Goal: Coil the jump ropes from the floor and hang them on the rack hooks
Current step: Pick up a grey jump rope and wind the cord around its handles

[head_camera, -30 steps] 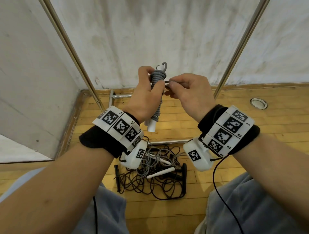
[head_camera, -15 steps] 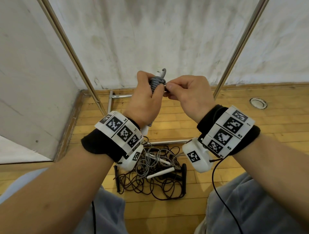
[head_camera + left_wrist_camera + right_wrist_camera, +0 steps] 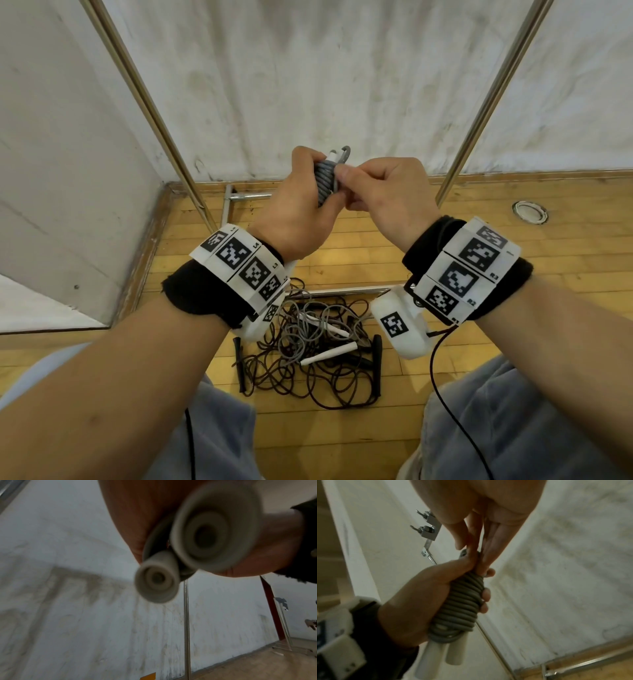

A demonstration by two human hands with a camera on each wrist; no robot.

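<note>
A grey jump rope (image 3: pixel 324 180) (image 3: pixel 462 601) is wound in tight turns round its two white handles (image 3: pixel 436 654) (image 3: pixel 157 580). My left hand (image 3: pixel 301 209) (image 3: pixel 419 599) grips this bundle upright at chest height. My right hand (image 3: pixel 373 192) (image 3: pixel 477 536) pinches the rope at the top of the coil, where a small grey loop (image 3: pixel 345 154) sticks up. On the wooden floor below lies a tangle of dark and grey ropes (image 3: pixel 308 346) with white handles (image 3: pixel 329 353) and black handles (image 3: pixel 376 366).
Two slanting metal rack poles (image 3: pixel 147 109) (image 3: pixel 493 99) stand ahead, with base bars (image 3: pixel 246 197) on the floor. Hooks on a bracket (image 3: pixel 428 526) show in the right wrist view. White walls close the corner. A round floor fitting (image 3: pixel 530 212) lies at the right. My knees frame the pile.
The left hand has slid up the bundle, so the lower handle ends are now hidden behind it. The right hand has closed in on the coil's top.
</note>
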